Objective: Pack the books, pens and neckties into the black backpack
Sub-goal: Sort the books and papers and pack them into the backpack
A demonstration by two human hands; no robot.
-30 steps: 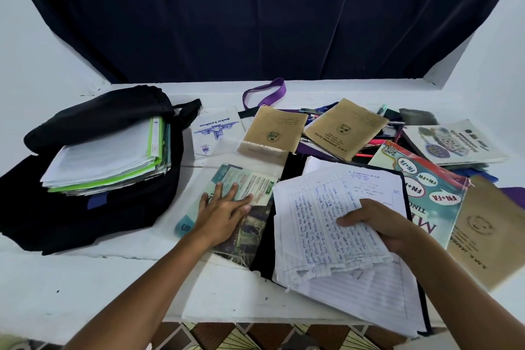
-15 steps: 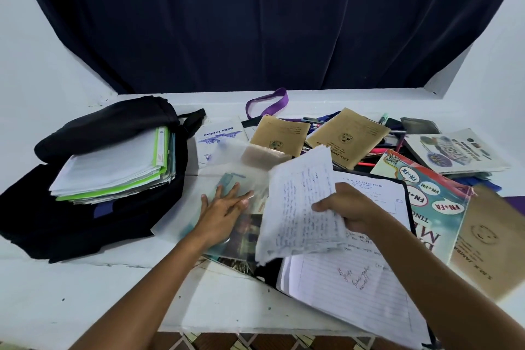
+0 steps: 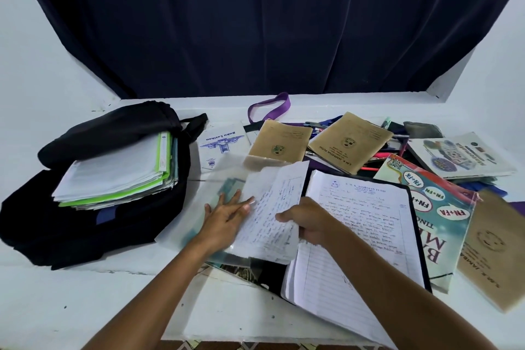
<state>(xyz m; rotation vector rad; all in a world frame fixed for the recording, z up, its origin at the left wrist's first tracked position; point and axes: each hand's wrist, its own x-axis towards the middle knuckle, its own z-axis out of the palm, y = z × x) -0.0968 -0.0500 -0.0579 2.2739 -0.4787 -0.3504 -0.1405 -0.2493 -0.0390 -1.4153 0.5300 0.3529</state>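
Observation:
The black backpack (image 3: pixel 85 224) lies open at the left with a stack of white and green-edged books (image 3: pixel 113 176) inside. My right hand (image 3: pixel 309 221) grips a bundle of handwritten lined pages (image 3: pixel 272 213) and holds it over to the left. My left hand (image 3: pixel 227 216) lies flat, fingers straight, on a clear plastic cover (image 3: pixel 224 176) over a greenish book. An open black folder with written sheets (image 3: pixel 358 224) lies under my right arm. Two brown notebooks (image 3: pixel 281 139) (image 3: pixel 349 142), pens (image 3: pixel 377 162) and a purple strap (image 3: pixel 270 108) lie behind.
A white booklet (image 3: pixel 221 145) sits beside the backpack. Colourful textbooks (image 3: pixel 434 201) (image 3: pixel 460 156) and another brown notebook (image 3: pixel 494 247) crowd the right side. The white table (image 3: pixel 71 307) ends at a near edge below my arms. A dark curtain (image 3: pixel 270 22) hangs behind.
My right hand has lifted the handwritten pages off the folder and swung them left, towards my left hand. The left hand stayed flat on the plastic cover.

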